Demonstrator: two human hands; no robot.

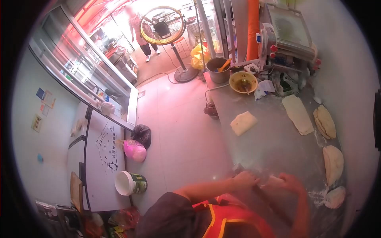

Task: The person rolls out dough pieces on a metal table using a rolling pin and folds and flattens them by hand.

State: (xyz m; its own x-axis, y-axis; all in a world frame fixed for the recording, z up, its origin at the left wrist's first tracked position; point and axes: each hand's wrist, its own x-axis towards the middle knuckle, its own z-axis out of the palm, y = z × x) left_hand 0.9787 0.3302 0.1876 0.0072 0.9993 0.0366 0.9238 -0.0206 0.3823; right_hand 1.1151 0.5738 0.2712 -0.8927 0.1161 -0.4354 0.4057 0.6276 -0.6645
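Observation:
My left hand (246, 180) is closed at the near side of the metal worktop (260, 148). It seems to grip the upper end of a dark brown rod (272, 204), perhaps a rolling pin, which slants down to the right; blur hides its kind. Close by on the right, my right hand (291, 183) has its fingers bent onto a pale piece of dough (272, 182). A folded slab of dough (243, 123) lies farther up the worktop. Along the right side are a long dough strip (297, 115), folded dough pieces (324, 121) (333, 164) and a round dough piece (335, 197).
Behind the dough stand a yellow bowl (243, 82) with a spoon, a metal pot (218, 71) and a dough-rolling machine (289, 31). On the floor are a fan (162, 29), a white bucket (129, 183) and bags (135, 150). A person (137, 29) stands beyond the doorway.

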